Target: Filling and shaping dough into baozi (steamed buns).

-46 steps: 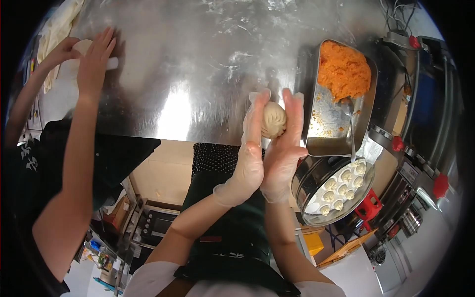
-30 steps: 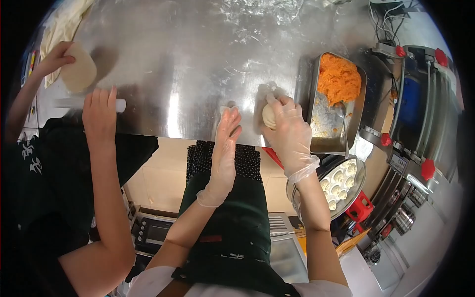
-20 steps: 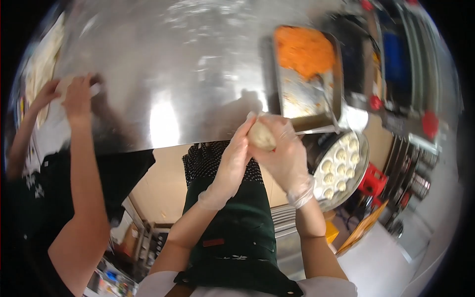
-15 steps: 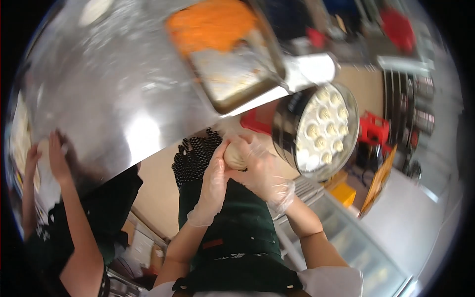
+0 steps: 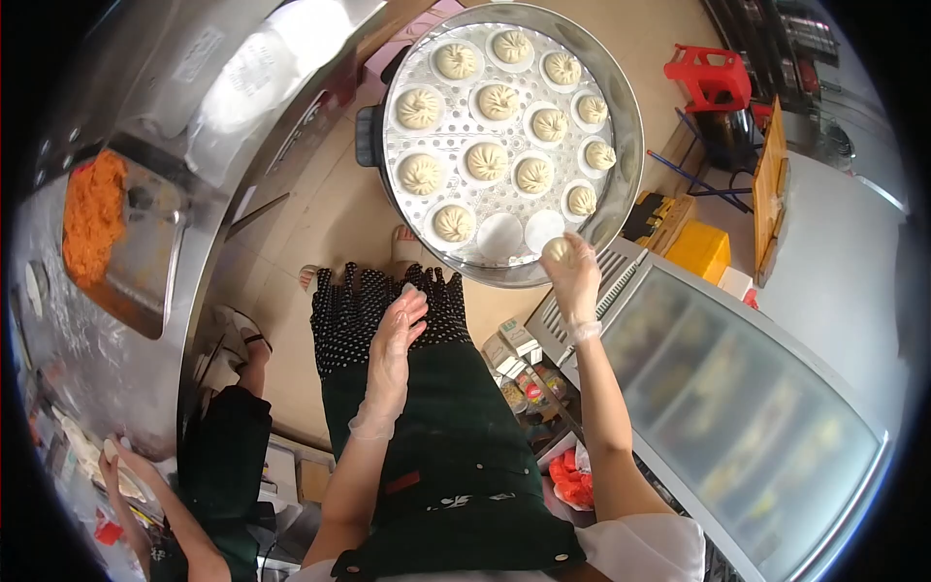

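My right hand (image 5: 576,279), in a clear glove, grips a pleated bun (image 5: 558,251) at the near right edge of a round metal steamer tray (image 5: 629,145). Several pleated buns (image 5: 486,161) sit inside it, each on a white paper round. Two paper rounds bear no bun: one paper round (image 5: 499,236) at the near edge and another just right of it, beside the held bun. In front of my apron, my gloved left hand (image 5: 393,339) is open with its fingers stretched upward. It holds nothing and stays apart from the steamer.
On the steel table (image 5: 208,126) at left lies a tray (image 5: 145,281) with orange filling (image 5: 94,218). A co-worker's hands (image 5: 124,464) handle pale dough at lower left. A glass-topped freezer (image 5: 742,378) stands at right, with a red stool (image 5: 708,78) beyond.
My view has swung right toward the steamer. My hands, together around the bun before, have parted. My right hand has carried it to the steamer's edge; my left has let go.
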`<state>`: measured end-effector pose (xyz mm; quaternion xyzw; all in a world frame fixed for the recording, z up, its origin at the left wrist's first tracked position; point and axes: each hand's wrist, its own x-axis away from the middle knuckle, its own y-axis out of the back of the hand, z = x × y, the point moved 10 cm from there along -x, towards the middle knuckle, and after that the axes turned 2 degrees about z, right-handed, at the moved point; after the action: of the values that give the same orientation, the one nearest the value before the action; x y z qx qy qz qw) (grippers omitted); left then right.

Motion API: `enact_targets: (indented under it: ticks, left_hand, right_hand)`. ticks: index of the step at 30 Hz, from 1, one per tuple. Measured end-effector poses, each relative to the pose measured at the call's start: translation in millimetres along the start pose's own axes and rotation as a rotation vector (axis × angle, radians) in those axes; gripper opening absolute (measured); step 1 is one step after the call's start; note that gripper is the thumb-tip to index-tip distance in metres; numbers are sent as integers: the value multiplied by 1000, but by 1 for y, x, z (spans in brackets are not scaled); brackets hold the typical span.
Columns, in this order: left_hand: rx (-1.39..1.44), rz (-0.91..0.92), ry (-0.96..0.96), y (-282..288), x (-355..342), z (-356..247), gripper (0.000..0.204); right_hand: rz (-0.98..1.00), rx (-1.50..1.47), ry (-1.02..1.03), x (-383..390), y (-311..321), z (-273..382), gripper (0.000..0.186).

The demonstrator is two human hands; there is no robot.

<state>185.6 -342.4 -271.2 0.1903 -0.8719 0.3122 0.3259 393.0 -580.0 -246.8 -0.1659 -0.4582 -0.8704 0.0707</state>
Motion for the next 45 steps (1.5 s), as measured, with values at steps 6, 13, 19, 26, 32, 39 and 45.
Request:
enact_targets:
  ticks: [6,13,19,26,32,39,45]
  left_hand:
    - [-68,-58,48,-15,-9,6,60]
    - [-66,-91,67,-24,-13,12,58]
    - [-30,-142,43,-17,1,8,53]
    - [-2,-394,23,59,84,12,53]
    - [129,-613,-103,100,164,5,53]
    - [252,-588,-327,129,195,-62,43]
    - [362,-607,-443,225,219,-119,44]
  right_hand:
    - [-20,290,33,-50,-17,-62,53]
    - [40,343,-87,-68,-41,-82,55]
    - [-42,223,126,-51,-18,-68,69]
    - [64,272,297,40,57,-23,56]
    - [610,240,463,93,-25,69,52]
    - [861,246,1030,195,-117,258,57]
    - [1058,218,1024,261,-191,357,56]
